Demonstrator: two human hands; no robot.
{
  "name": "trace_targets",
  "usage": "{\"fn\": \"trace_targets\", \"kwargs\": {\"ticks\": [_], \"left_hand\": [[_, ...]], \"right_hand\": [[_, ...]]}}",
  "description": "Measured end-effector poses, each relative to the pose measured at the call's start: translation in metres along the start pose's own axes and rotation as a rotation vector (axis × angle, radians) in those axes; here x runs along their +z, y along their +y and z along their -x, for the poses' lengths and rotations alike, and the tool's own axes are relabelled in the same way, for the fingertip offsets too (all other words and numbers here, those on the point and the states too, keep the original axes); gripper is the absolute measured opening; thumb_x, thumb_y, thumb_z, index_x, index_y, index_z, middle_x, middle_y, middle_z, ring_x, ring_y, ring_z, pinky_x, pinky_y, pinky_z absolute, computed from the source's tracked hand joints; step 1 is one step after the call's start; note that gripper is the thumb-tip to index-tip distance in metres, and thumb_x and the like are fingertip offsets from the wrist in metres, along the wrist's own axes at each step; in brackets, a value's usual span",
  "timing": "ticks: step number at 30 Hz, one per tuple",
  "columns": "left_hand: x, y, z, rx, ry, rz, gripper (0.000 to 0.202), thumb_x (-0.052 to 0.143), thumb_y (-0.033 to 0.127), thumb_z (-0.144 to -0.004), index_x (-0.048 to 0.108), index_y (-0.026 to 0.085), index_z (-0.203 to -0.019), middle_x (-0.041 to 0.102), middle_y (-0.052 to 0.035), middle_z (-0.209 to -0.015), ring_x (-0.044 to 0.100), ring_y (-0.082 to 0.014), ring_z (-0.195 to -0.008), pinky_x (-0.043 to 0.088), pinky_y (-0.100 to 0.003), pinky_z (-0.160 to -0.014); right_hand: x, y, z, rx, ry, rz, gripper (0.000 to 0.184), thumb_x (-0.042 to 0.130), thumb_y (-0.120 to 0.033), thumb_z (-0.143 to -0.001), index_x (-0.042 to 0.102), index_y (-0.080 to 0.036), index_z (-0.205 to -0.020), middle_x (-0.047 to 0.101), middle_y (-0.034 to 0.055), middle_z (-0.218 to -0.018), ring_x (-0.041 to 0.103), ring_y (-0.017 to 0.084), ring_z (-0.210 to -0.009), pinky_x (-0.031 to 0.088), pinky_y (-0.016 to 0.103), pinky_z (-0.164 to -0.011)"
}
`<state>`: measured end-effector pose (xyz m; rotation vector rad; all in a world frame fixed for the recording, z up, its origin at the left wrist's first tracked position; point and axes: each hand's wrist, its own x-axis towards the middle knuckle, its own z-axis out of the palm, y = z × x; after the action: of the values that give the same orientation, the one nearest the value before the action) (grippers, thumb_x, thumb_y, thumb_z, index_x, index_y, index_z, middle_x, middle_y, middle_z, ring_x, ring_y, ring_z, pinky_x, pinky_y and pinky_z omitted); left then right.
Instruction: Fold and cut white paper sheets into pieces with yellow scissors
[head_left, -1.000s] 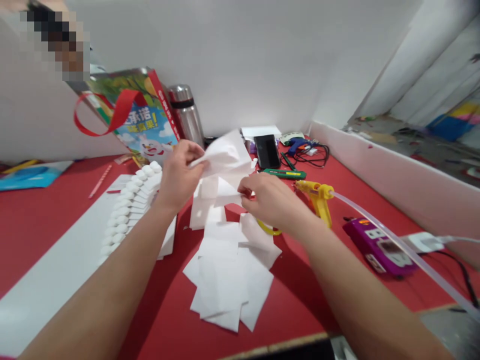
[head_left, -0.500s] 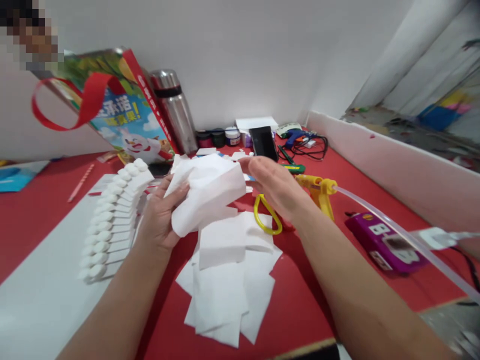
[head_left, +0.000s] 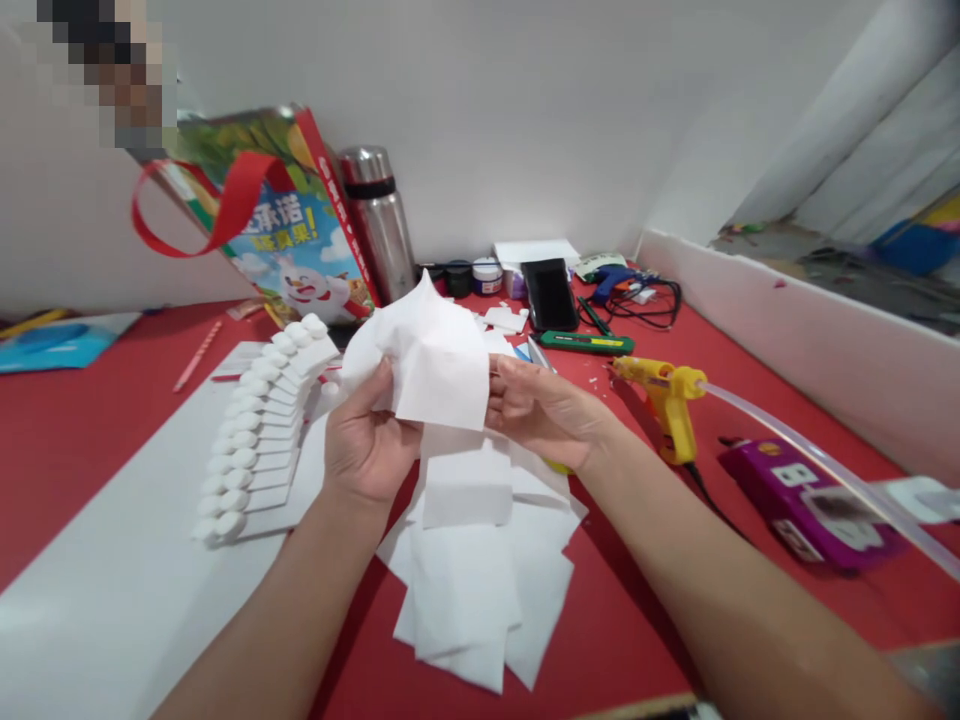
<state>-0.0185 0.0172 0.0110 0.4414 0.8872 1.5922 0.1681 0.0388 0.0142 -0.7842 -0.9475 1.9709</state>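
Both hands hold one sheet of white tissue paper above the red table. My left hand grips its lower left part, thumb on the front. My right hand pinches its right edge. Under the hands lies a loose pile of cut white paper squares. To the left, a row of small white padded pieces is lined up on a long white sheet.
A yellow glue gun with a clear stick, a purple power strip, a green cutter, a black phone, small jars, a steel flask and a colourful gift bag stand around. A white wall borders the right side.
The tissue sheet was lowered and bunched in the left hand, then spread again. The right hand let go for a moment and now pinches its right edge.
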Motion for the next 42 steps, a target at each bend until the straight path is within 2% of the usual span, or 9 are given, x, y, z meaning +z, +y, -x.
{"fn": "trace_targets", "kwargs": {"ticks": [2,5,8,10,13,17,26,37,42], "left_hand": [[0.000,-0.001,0.002,0.003,-0.045,-0.029,0.026,0.073,0.017,-0.076,0.073,0.023,-0.102,0.078,-0.0026,-0.115,0.056,-0.0262,-0.138,0.060,-0.034,-0.099],[-0.006,0.001,0.003,-0.025,-0.180,-0.116,0.031,0.073,0.021,-0.075,0.072,0.024,-0.106,0.075,-0.0037,-0.124,0.058,-0.0303,-0.134,0.061,-0.040,-0.098],[-0.013,0.005,0.002,-0.119,-0.357,-0.237,0.049,0.062,0.060,-0.085,0.069,0.023,-0.116,0.074,-0.0094,-0.125,0.067,-0.0346,-0.122,0.064,-0.046,-0.087],[-0.016,0.006,0.001,-0.160,-0.383,-0.288,0.061,0.058,0.073,-0.084,0.070,0.021,-0.115,0.076,-0.0117,-0.116,0.074,-0.0318,-0.106,0.065,-0.040,-0.075],[-0.015,0.002,-0.001,-0.128,-0.285,-0.309,0.042,0.079,0.053,-0.078,0.073,0.020,-0.103,0.079,-0.0072,-0.095,0.077,-0.0225,-0.082,0.062,-0.028,-0.064],[-0.011,-0.006,0.000,-0.033,-0.219,-0.344,0.028,0.086,0.033,-0.075,0.076,0.018,-0.096,0.081,-0.0064,-0.090,0.078,-0.0230,-0.078,0.064,-0.031,-0.071],[-0.019,-0.003,-0.006,0.081,-0.231,-0.407,0.036,0.089,0.033,-0.071,0.079,0.018,-0.103,0.081,-0.0100,-0.097,0.078,-0.0275,-0.080,0.064,-0.036,-0.071],[-0.024,-0.002,-0.007,0.055,-0.309,-0.359,0.039,0.085,0.030,-0.077,0.078,0.015,-0.112,0.080,-0.0131,-0.102,0.078,-0.0303,-0.092,0.064,-0.038,-0.078],[-0.027,-0.003,-0.010,0.056,-0.326,-0.365,0.037,0.085,0.028,-0.077,0.078,0.015,-0.111,0.080,-0.0125,-0.102,0.077,-0.0270,-0.087,0.062,-0.035,-0.076]], "right_hand": [[0.004,0.001,0.001,-0.002,0.036,-0.080,0.032,0.085,-0.038,-0.075,0.070,-0.020,-0.099,0.076,0.0043,-0.086,0.073,0.019,-0.085,0.060,0.030,-0.080],[0.006,-0.005,0.004,-0.036,0.181,-0.077,0.031,0.087,-0.034,-0.072,0.072,-0.020,-0.096,0.077,0.0039,-0.081,0.074,0.020,-0.074,0.061,0.033,-0.073],[-0.001,-0.015,0.008,-0.088,0.281,0.012,0.027,0.090,-0.026,-0.067,0.074,-0.018,-0.087,0.079,0.0051,-0.084,0.074,0.020,-0.072,0.062,0.033,-0.071],[-0.007,-0.021,0.011,-0.088,0.293,0.059,0.026,0.092,-0.024,-0.064,0.075,-0.017,-0.083,0.080,0.0057,-0.085,0.074,0.020,-0.071,0.062,0.032,-0.070],[-0.015,-0.024,0.013,-0.071,0.260,0.102,0.029,0.094,-0.026,-0.061,0.078,-0.016,-0.083,0.080,0.0068,-0.084,0.075,0.021,-0.072,0.062,0.033,-0.070],[-0.020,-0.022,0.013,-0.075,0.217,0.181,0.034,0.095,-0.031,-0.059,0.080,-0.017,-0.087,0.081,0.0070,-0.086,0.076,0.022,-0.075,0.061,0.034,-0.072],[-0.029,-0.025,0.013,-0.109,0.185,0.217,0.037,0.095,-0.032,-0.057,0.080,-0.017,-0.087,0.081,0.0051,-0.086,0.074,0.018,-0.073,0.058,0.031,-0.070],[-0.032,-0.027,0.012,-0.067,0.134,0.154,0.042,0.095,-0.026,-0.057,0.078,-0.016,-0.093,0.081,0.0066,-0.091,0.075,0.020,-0.075,0.059,0.032,-0.073],[-0.035,-0.028,0.011,-0.075,0.118,0.162,0.038,0.095,-0.025,-0.059,0.078,-0.016,-0.092,0.081,0.0071,-0.091,0.075,0.021,-0.076,0.059,0.032,-0.073]]}}
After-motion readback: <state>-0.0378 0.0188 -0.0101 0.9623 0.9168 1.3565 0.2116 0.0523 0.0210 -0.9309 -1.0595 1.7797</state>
